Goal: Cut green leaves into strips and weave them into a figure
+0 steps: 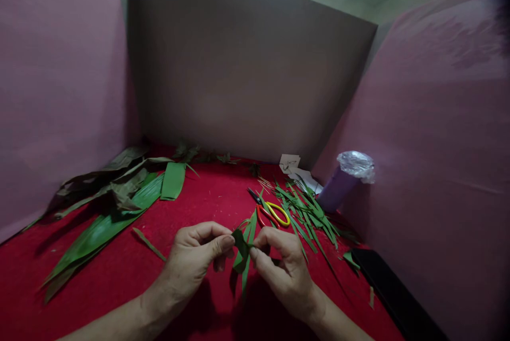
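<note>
Between my two hands, just above the red cloth, is a folded green leaf strip. My left hand pinches its left side between thumb and forefinger. On the other side, the thumb and forefinger of my right hand close on its right edge. Long narrow ends of leaf hang down below the fold. Scissors with one red and one yellow handle lie just beyond my right hand, blades partly spread. Many cut leaf strips are scattered to their right.
At the left lie large green leaves and dry brownish ones. A purple cup topped with crinkled clear plastic stands at the right, near white papers. A long black object lies at the right edge. Pink side walls and a grey back panel enclose the table.
</note>
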Motion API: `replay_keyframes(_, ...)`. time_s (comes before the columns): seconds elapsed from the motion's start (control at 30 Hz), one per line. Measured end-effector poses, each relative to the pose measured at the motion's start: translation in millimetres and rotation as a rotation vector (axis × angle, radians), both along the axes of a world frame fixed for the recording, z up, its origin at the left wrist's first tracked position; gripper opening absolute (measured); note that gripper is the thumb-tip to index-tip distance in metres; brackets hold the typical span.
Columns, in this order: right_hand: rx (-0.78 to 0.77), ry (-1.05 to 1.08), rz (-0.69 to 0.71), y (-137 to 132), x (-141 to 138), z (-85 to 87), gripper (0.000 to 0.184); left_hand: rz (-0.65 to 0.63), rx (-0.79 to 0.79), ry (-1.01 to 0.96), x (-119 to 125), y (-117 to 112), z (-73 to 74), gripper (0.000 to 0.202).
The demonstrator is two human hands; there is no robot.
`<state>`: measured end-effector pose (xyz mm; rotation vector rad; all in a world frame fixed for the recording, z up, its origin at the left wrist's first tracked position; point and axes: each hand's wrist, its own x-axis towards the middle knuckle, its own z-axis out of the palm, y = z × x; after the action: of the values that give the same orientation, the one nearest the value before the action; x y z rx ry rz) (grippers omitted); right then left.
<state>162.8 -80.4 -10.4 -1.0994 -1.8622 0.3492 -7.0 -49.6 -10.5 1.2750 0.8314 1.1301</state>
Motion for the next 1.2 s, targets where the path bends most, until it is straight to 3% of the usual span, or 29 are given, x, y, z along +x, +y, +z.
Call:
replay_keyframes(0.13,-0.109,0.035,0.087,-0.2,-2.6,1.7,0.009,-0.005,-0.015,0.001,0.3,0.7,1.4,0.018)
replay_keyframes(0.27,-0.101,0.070,0.144,0.2,-4.6,0.8,0.011,-0.030,-0.034,0.020,1.8,0.9,0.8,0.018)
replay_keyframes(0.53,-0.017,-0.003,0.030,2.7,-1.1,-5.2,0.013,-0.109,-0.083,0.036,2.9,0.5,-2.7,0.009)
replay_keyframes(0.73,0.048,-0.063,0.001,2.4,-2.5,-8.7,0.013,-0.110,-0.156,0.031,5.2,0.0,-2.3,0.017)
replay_keyframes(1.2,-0.028,-0.035,0.042,2.4,-2.2,-8.9,0.014,-0.063,-0.154,0.031,4.2,0.9,-1.7,0.015)
